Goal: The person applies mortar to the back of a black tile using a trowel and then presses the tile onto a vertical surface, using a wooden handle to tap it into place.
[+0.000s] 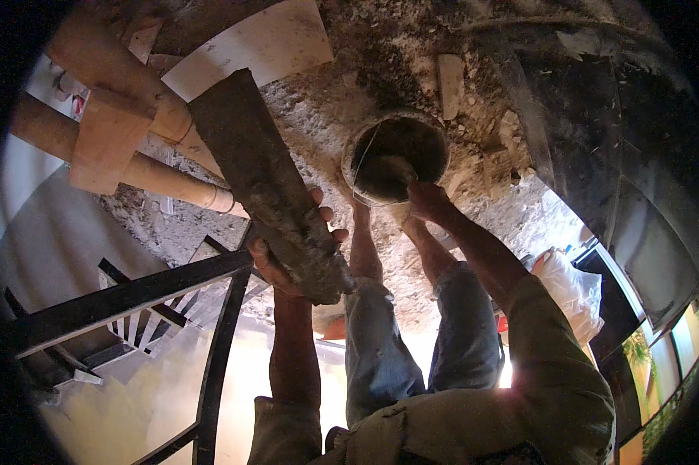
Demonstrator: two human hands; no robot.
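Observation:
In the head view my left hand (272, 267) grips a long, narrow slab (253, 163) coated in grey, mud-like material, with lumps near its lower end. My fingers curl round its right edge. My right hand (427, 198) is closed at the front rim of a round bucket (443, 143) with a thin wire handle. It holds a grey-coated tool (392, 170) that reaches into the bucket; its exact shape is hard to make out. The bucket sits on the rubble-strewn floor just beyond my feet.
Tan pipes (140, 170) with a board (101, 147) lie at upper left beside a pale panel (249, 43). A black metal railing (132, 287) and stairs are at lower left. A dark curved surface (613, 147) fills the right, with a white plastic bag (566, 294) below it.

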